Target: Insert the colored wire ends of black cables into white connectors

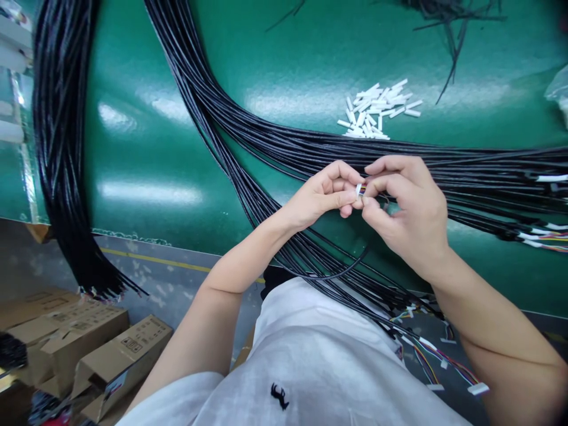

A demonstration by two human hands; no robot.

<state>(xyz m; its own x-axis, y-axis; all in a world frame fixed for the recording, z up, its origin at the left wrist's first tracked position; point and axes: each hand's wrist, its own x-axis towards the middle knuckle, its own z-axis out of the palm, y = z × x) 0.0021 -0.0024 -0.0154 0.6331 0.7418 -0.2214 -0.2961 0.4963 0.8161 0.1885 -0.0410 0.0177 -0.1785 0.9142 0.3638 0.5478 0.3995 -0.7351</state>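
Between my two hands is a small white connector (358,190) with several thin coloured wires (362,189) running out of it to the right. My left hand (331,192) pinches the connector between thumb and fingers. Close beside it, my right hand (406,207) has its thumb and fingertips closed on the coloured wires. Part of what the right fingers grip is hidden behind them. A long bundle of black cables (284,133) passes behind both hands, and a second strand of cables (248,198) runs below them across my lap.
White tube pieces (377,106) lie piled on the green table (146,160). Another black cable bundle (62,136) hangs over the table edge at left. Cable ends with white connectors (478,389) dangle at lower right. Cardboard boxes (119,352) stand on the floor. Black strips (452,35) lie at the back.
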